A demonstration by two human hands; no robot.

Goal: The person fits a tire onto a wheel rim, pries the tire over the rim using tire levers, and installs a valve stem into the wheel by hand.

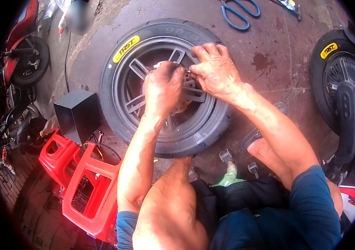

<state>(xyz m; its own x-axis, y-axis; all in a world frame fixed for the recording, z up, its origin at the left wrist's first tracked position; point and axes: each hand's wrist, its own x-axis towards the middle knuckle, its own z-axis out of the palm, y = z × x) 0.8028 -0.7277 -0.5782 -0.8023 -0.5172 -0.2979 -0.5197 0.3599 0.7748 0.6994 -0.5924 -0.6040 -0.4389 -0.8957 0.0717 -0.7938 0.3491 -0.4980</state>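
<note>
A wheel with a black tyre (pixel 113 106) and a grey spoked rim (pixel 135 103) lies flat on the floor in front of me. A yellow label (pixel 126 49) is stuck on the tyre's sidewall. Over the hub, my left hand (pixel 163 85) is closed, thumb and fingers pinched together. Close by on the right, my right hand (pixel 217 68) also pinches, its fingertips almost meeting the left ones. Something small and metallic shows between the fingertips, too small to name. Part of a brake disc (pixel 180 109) shows beneath my hands; they hide most of the hub.
Blue-handled scissors (pixel 226 16) lie beyond the wheel. At left stand a black box (pixel 76 112) and red plastic stools (pixel 96 164). A motorbike wheel (pixel 329 79) is at right, a red vehicle (pixel 25 31) at far left. Metal cylindrical parts (pixel 226 155) lie near my feet.
</note>
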